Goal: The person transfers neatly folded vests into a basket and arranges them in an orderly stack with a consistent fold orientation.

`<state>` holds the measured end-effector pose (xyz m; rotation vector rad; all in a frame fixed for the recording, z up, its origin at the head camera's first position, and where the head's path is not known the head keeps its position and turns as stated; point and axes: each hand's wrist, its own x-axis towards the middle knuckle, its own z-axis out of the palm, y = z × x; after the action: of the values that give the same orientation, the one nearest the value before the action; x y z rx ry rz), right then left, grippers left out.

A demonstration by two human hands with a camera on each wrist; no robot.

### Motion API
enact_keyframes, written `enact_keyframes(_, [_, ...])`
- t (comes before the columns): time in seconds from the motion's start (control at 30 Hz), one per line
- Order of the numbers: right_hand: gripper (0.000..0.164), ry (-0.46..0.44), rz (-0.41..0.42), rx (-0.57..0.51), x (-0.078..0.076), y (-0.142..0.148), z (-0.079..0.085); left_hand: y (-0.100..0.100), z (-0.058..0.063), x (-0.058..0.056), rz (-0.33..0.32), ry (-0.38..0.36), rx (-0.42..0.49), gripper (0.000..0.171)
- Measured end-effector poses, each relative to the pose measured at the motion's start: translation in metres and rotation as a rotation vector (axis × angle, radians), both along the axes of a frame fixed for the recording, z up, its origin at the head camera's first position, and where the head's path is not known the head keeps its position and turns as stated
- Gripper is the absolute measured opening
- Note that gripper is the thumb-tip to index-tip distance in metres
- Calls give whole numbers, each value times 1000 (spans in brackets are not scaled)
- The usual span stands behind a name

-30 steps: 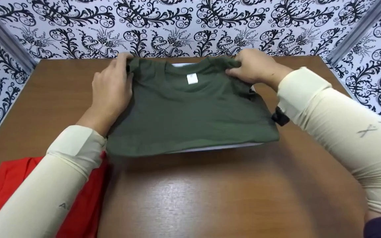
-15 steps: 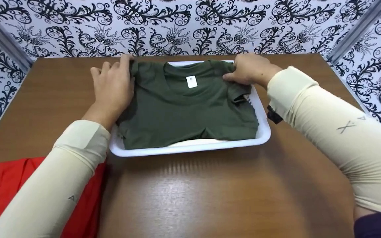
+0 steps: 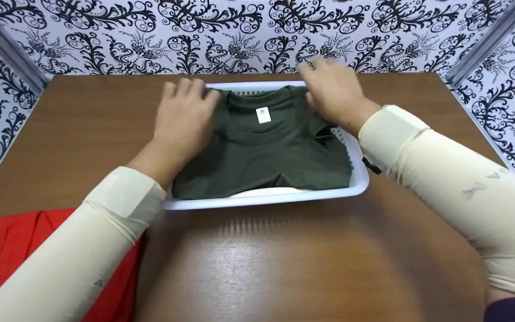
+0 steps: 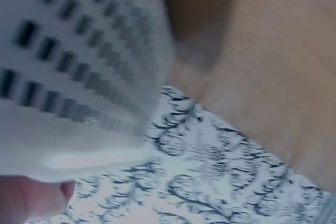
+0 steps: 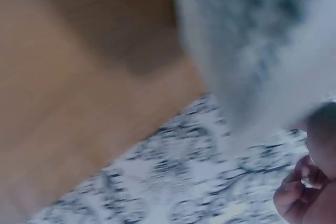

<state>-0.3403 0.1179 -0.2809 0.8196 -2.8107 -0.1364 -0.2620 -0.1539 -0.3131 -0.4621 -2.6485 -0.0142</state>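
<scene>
A dark green T-shirt (image 3: 257,154) with a white neck label (image 3: 263,115) lies folded inside a white slotted basket (image 3: 266,202). My left hand (image 3: 185,116) is over the basket's left side, above the shirt's left shoulder, its fingers loosely bent and blurred. At the far right corner, my right hand (image 3: 335,91) hovers by the other shoulder with its fingers loose. Neither hand visibly grips the cloth. In the left wrist view the basket's slotted wall (image 4: 79,77) fills the upper left, with a fingertip below its rim. Loosely bent fingers appear at the right edge of the right wrist view.
A folded red garment (image 3: 29,237) lies on the brown table (image 3: 257,268) at the front left, partly under my left forearm. A black-and-white patterned wall (image 3: 239,40) stands behind the table and along its sides.
The shirt has come down into the basket, its front edge now inside the rim. Both hands have let go of the shoulders; the left moved right, and the right hand rose slightly.
</scene>
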Motion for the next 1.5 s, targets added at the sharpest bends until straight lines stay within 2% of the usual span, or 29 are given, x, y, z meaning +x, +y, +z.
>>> enact_keyframes(0.1, [39,-40,134,29,26,-16,8,13,4,9,-50,-195,-55,36])
enact_keyframes(0.23, [56,-225,218,174,54,-31,5,22,4,20,-32,-501,-168,63])
enact_keyframes(0.33, [67,-369,228,297,60,-27,-7,22,-1,25,3,-657,-221,72])
enact_keyframes(0.4, [69,-424,219,355,60,-18,-15,20,-6,26,14,-717,-231,73])
enact_keyframes(0.5, [70,-441,191,414,59,-1,-25,13,-13,28,16,-748,-237,73])
enact_keyframes(0.63, [70,-381,188,454,59,15,-34,3,-21,29,6,-721,-268,76])
enact_keyframes(0.77, [74,-312,172,501,58,19,-43,-1,-25,30,0,-683,-313,80])
enact_keyframes(0.93, [79,-270,134,581,58,19,-52,1,-27,31,6,-688,-349,82])
enact_keyframes(1.3, [80,-246,144,628,57,18,-58,7,-31,31,31,-746,-421,78])
enact_keyframes(1.5, [80,-223,170,644,56,26,-56,16,-34,31,46,-787,-411,77])
